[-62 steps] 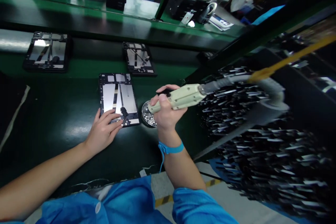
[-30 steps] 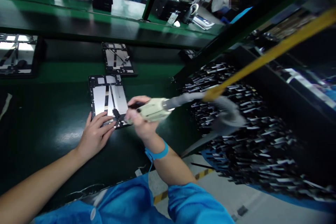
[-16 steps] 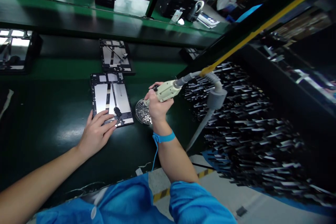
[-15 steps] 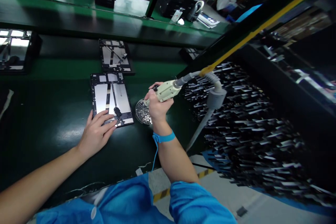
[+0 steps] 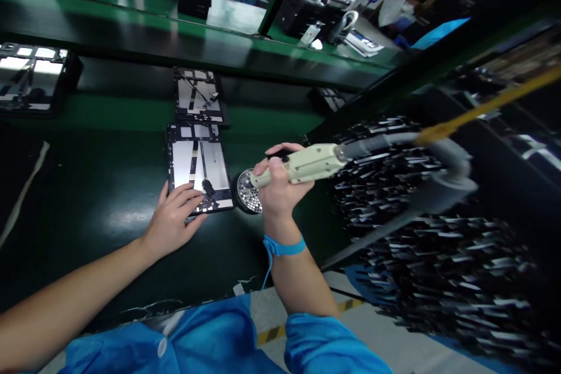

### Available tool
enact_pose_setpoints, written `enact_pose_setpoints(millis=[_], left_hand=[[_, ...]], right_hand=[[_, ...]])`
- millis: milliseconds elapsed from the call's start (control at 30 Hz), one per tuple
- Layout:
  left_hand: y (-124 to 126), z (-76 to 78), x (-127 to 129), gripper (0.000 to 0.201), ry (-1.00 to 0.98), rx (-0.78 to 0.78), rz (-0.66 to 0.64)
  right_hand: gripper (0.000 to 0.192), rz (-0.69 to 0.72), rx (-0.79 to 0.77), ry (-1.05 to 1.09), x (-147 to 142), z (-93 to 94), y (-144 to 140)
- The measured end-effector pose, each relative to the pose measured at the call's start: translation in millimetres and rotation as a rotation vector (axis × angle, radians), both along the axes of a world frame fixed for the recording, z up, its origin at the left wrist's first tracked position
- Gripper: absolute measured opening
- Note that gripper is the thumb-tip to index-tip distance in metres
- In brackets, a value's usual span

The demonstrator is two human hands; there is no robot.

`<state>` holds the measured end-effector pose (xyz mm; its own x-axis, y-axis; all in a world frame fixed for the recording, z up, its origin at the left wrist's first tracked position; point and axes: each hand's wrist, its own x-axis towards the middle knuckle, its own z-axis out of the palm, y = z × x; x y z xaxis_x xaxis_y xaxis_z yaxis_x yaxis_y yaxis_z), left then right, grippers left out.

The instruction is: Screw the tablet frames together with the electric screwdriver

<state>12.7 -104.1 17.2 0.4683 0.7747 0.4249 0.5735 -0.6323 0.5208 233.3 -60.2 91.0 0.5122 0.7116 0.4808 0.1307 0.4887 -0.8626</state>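
Two hands work: left hand (image 5: 175, 219) spread flat on the tablet frame (image 5: 198, 166), right hand (image 5: 277, 184) fisted around the screwdriver (image 5: 302, 165).

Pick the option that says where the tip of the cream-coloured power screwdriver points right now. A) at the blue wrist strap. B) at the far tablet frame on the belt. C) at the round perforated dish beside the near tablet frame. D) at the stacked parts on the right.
C: the right hand grips the screwdriver with its tip over the round dish, just right of the near tablet frame.
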Motion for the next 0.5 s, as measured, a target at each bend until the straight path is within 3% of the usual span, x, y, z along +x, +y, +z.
enact_pose_setpoints(millis=[167,233,500], left_hand=[[0,-1.8,-1,0.032,-0.008,-0.025,-0.016],[0,-1.6,-2,0.033,-0.012,-0.024,-0.022],[0,-0.9,0,0.032,-0.016,-0.029,-0.021]], right_hand=[[0.024,0.351,-0.050,-0.023,-44,0.2,-29],[0.026,0.429,-0.067,-0.048,-54,-5.1,-34],[0.024,0.450,-0.123,-0.034,-59,-13.2,-34]])
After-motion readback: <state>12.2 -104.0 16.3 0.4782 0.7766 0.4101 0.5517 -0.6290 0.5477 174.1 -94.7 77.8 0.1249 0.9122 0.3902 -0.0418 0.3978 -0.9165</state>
